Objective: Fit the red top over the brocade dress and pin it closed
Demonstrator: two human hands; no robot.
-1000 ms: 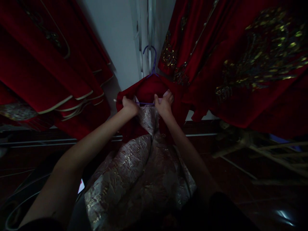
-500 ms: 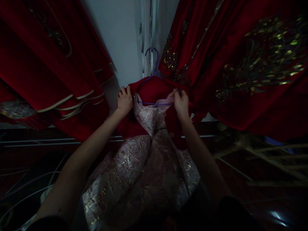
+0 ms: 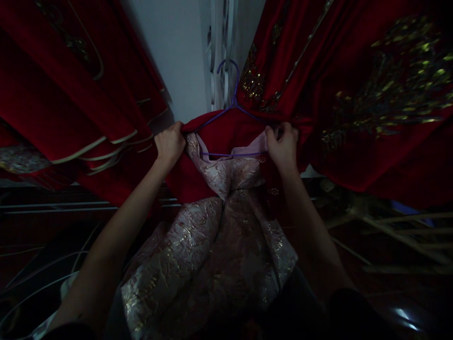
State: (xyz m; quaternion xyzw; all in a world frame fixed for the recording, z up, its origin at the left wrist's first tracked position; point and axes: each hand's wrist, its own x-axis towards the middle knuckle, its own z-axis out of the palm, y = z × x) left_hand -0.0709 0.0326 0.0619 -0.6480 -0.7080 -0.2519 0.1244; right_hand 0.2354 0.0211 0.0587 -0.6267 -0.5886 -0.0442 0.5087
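Observation:
A pink and gold brocade dress hangs down in front of me, with a red jacket around its shoulders. Both are on a purple hanger, whose hook rises at the top and whose crossbar shows across the neckline. My left hand is closed on the jacket's left shoulder, beside the dress strap. On the other side my right hand grips the jacket's right shoulder, next to the dress's pale lining. The fingertips of both hands are partly hidden by cloth.
Red garments with pale edging hang on the left. A red garment with gold sequins hangs close on the right. Behind the hanger are a white panel and metal uprights. A dim wooden frame stands low on the right.
My hands have moved apart, the left one outward to the left, the right one outward to the right. The jacket's shoulders are spread wider, and the hanger has shifted slightly up and right.

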